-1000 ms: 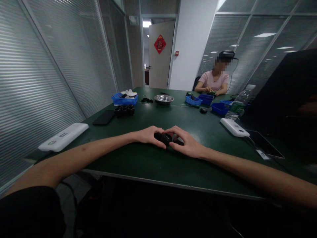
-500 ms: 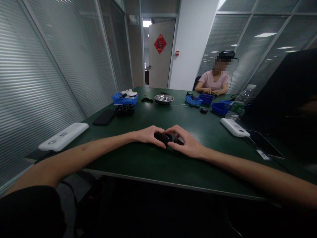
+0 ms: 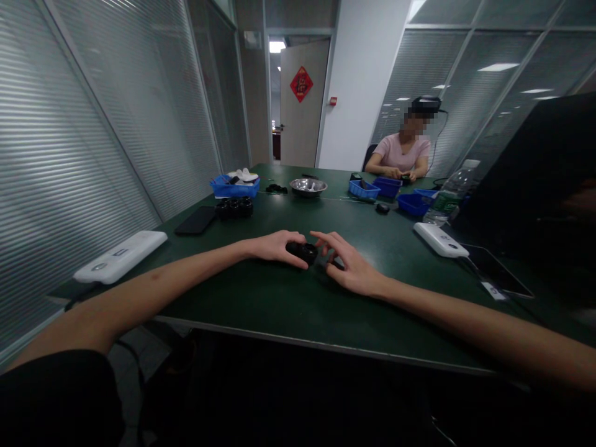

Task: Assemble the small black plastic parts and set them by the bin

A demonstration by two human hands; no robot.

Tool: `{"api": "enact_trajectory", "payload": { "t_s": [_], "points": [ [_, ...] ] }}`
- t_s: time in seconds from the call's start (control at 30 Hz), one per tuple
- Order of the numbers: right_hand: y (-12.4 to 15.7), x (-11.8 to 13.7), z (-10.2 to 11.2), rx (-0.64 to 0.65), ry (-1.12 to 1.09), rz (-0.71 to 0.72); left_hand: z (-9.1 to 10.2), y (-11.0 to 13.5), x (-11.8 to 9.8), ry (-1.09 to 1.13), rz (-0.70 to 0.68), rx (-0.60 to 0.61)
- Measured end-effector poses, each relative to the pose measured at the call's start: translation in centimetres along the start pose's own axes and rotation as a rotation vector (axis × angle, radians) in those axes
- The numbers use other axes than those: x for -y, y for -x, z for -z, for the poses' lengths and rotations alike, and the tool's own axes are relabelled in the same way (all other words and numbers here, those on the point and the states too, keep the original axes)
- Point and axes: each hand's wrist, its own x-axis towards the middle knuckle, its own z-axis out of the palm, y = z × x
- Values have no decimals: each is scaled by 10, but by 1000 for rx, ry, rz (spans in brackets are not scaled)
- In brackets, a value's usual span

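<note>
My left hand (image 3: pixel 278 248) is closed around a black rounded plastic piece (image 3: pixel 303 251), thumb on the near side and fingers on the far side, low over the green table. The piece's right end shows a rounded form; its exact kind is unclear. My right hand (image 3: pixel 350 266) is just to its right, fingers parted and slightly curled, the fingertips apart from the piece. A small dark object (image 3: pixel 339 263) shows between its thumb and fingers; whether the palm holds it or it lies on the table, I cannot tell.
Beyond my hands are a metal bowl (image 3: pixel 308 188), a filled blue basket (image 3: pixel 236 186), black rounded parts (image 3: pixel 234 207) and a phone (image 3: pixel 195 220). Blue bins (image 3: pixel 411 203), a bottle (image 3: pixel 451 194) and a white power bank (image 3: pixel 440 239) stand right. A person (image 3: pixel 403 152) sits at the far side.
My right fingers have come off the black piece and spread apart. My left hand, still holding the piece, has shifted slightly left and away from me.
</note>
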Motion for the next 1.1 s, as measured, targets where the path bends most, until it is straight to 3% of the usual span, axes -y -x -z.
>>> {"api": "enact_trajectory", "payload": {
  "t_s": [0.13, 0.33, 0.5, 0.67, 0.87, 1.1],
  "points": [
    [1, 0, -1, 0, -15, 13, 32, 10, 21, -115, 145, -40],
    [2, 4, 1, 6, 5, 16, 92, 40, 61, -195, 465, 71],
    [2, 5, 1, 19, 11, 26, 123, 62, 86, -314, 661, 66],
    [2, 5, 0, 38, 12, 42, 137, 75, 106, -472, 815, -16],
    [3, 4, 0, 46, 14, 58, 140, 80, 121, -486, 837, -88],
    [3, 4, -1, 50, 10, 56, 144, 82, 101, -482, 876, -67]
  ]
}}
